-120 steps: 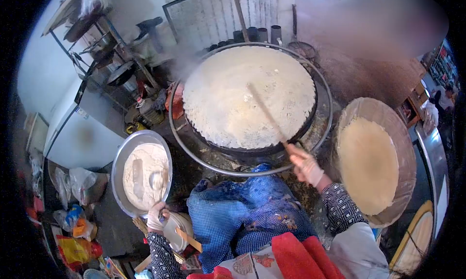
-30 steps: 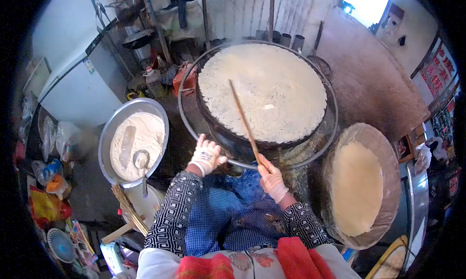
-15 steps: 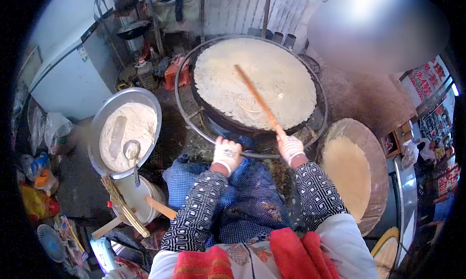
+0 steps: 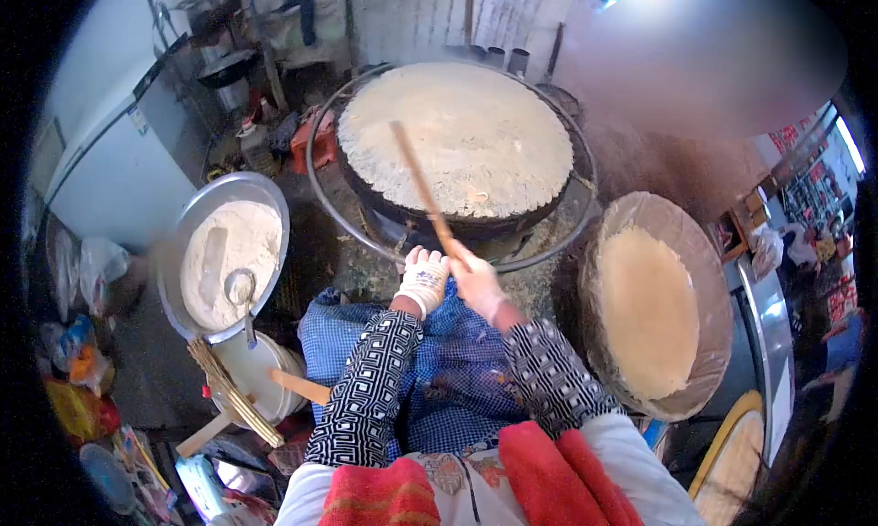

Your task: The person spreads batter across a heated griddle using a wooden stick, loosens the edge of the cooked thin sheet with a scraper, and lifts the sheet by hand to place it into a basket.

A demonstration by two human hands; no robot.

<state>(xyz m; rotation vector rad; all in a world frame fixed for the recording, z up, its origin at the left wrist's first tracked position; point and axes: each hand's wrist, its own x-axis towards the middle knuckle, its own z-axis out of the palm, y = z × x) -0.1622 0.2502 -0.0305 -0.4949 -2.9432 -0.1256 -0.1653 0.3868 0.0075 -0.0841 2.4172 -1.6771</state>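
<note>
In the head view, my right hand, in a pale glove, is closed around the lower end of a long wooden stick. The stick slants up and left over a large round griddle, which is coated with a thin layer of pale batter. Just left of it, my left hand, also gloved, is curled over the near side of the metal ring that circles the griddle. Both hands are close together, in front of the griddle's near edge. A small loose scrap of batter lies near that edge.
On the left stands a metal basin of flour with a ladle. Below it, a white bucket carries a straw brush and a wooden handle. A plastic-lined basket holding a pale round sheet is at right.
My right hand has swung left with the stick, ending beside my left hand. My left hand stays at the ring. The whole view has shifted slightly.
</note>
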